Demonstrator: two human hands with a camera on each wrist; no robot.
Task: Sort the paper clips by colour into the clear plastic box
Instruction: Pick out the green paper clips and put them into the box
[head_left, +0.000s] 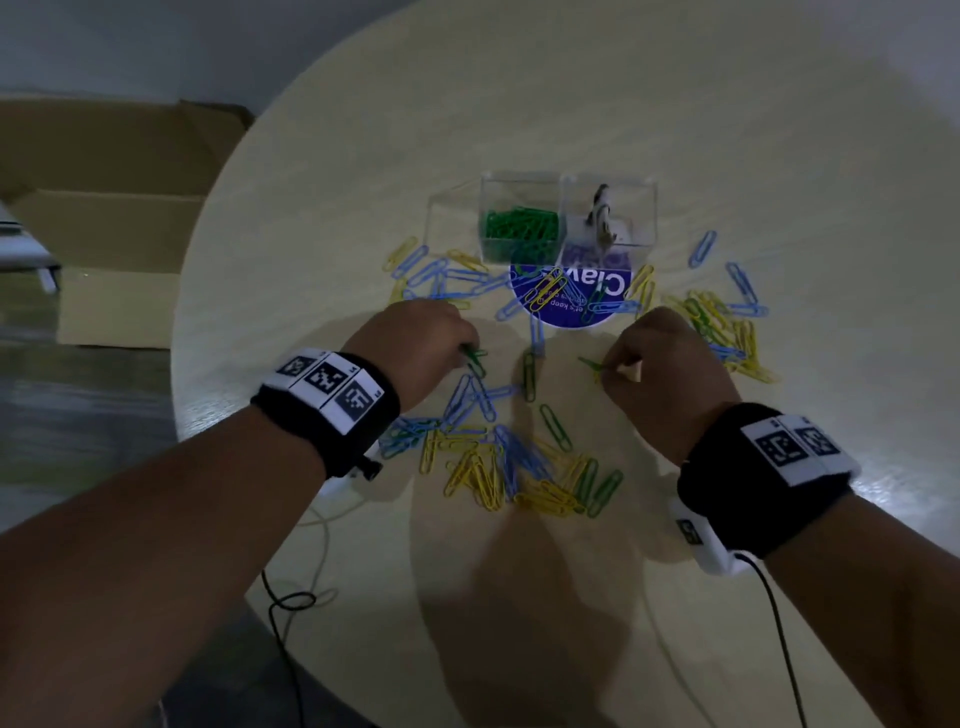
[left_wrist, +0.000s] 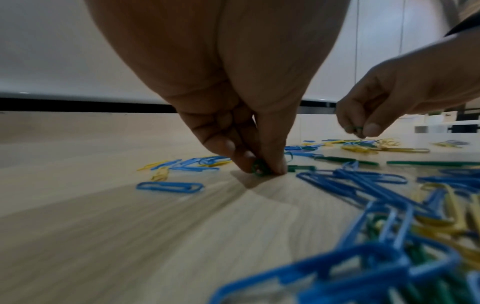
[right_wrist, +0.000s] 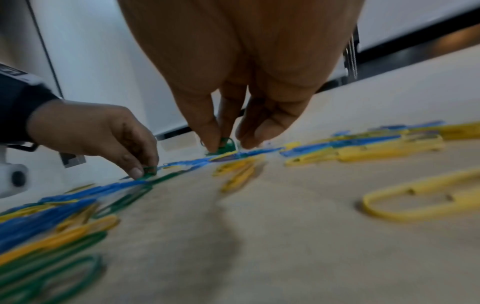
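Blue, yellow and green paper clips lie scattered over the round pale table (head_left: 727, 130). The clear plastic box (head_left: 566, 218) stands at the far middle; its left compartment holds green clips (head_left: 519, 228). My left hand (head_left: 415, 343) pinches a green clip (head_left: 474, 359) at the table surface, seen close in the left wrist view as a green clip (left_wrist: 259, 167) between thumb and fingertips (left_wrist: 241, 156). My right hand (head_left: 660, 364) pinches another green clip (head_left: 592, 365), shown in the right wrist view as a green clip (right_wrist: 225, 147) just above the table.
A round blue sticker (head_left: 571, 296) lies in front of the box. The box's right compartment holds a small whitish object (head_left: 602, 218). A cardboard box (head_left: 114, 218) sits left of the table. Cables (head_left: 291, 603) trail off the near table edge.
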